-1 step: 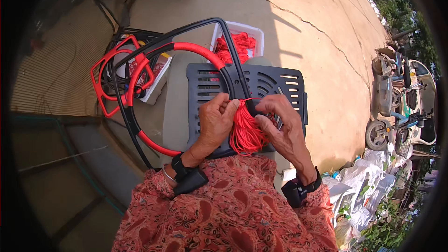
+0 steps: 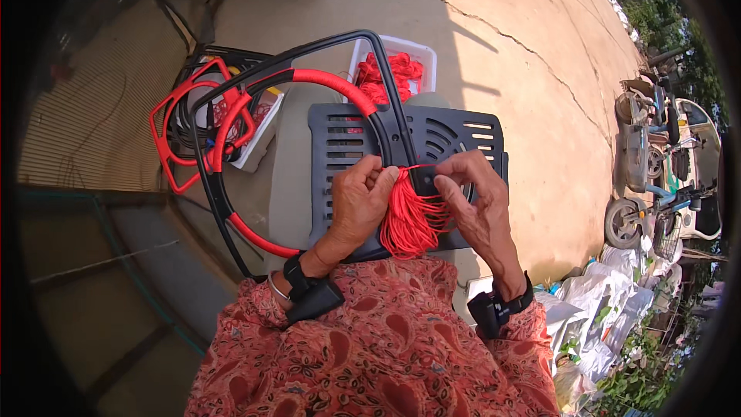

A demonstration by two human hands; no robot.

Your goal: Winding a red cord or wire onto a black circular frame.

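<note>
A black frame (image 2: 400,108) lies across a dark slotted plastic panel (image 2: 482,135) in front of me. Its big ring (image 2: 340,86) is partly wrapped in red. By the frame's near corner, my left hand (image 2: 356,201) pinches the gathered top of a red cord bundle (image 2: 409,224), whose loose strands hang toward my lap. From the pinch a thin strand leads across the black frame to my right hand (image 2: 480,197). There the thumb and forefinger are closed on the strand, with the fingertips just right of the frame.
Behind the panel, a white bin (image 2: 423,54) holds more red cord. At the left a red frame (image 2: 162,135) leans by a container of cords. Parked electric bikes (image 2: 656,162) and white sacks (image 2: 598,293) line the right side of the concrete ground (image 2: 532,100).
My right fingers have moved slightly right, off the frame's corner, uncovering it and closing on the strand. The black frame has shifted a little to the right. My left hand keeps its pinch.
</note>
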